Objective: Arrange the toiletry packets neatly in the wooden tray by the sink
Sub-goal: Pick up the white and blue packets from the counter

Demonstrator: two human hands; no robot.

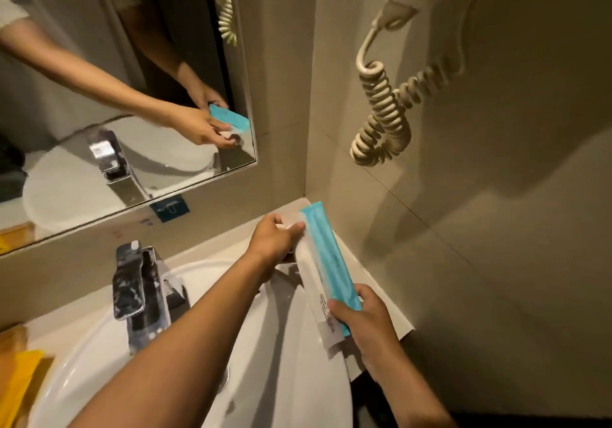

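A long packet (328, 258), turquoise on one side and white along the other, lies stretched over the counter to the right of the sink. My right hand (362, 321) pinches its near end, thumb on the white printed strip. My left hand (276, 237) reaches to its far end, fingers closed on the white edge and on something small and pale beneath. A dark brownish shape (286, 257) shows under my left wrist; I cannot tell whether it is the wooden tray. Most of what lies below the packet is hidden.
The white basin (99, 354) fills the lower left, with a chrome tap (132, 288) behind it. A mirror (66, 113) hangs above. A hair dryer's coiled cord (384, 113) dangles on the right wall. Yellow items (20, 381) sit at the left edge. The counter corner (402, 325) ends beside my right hand.
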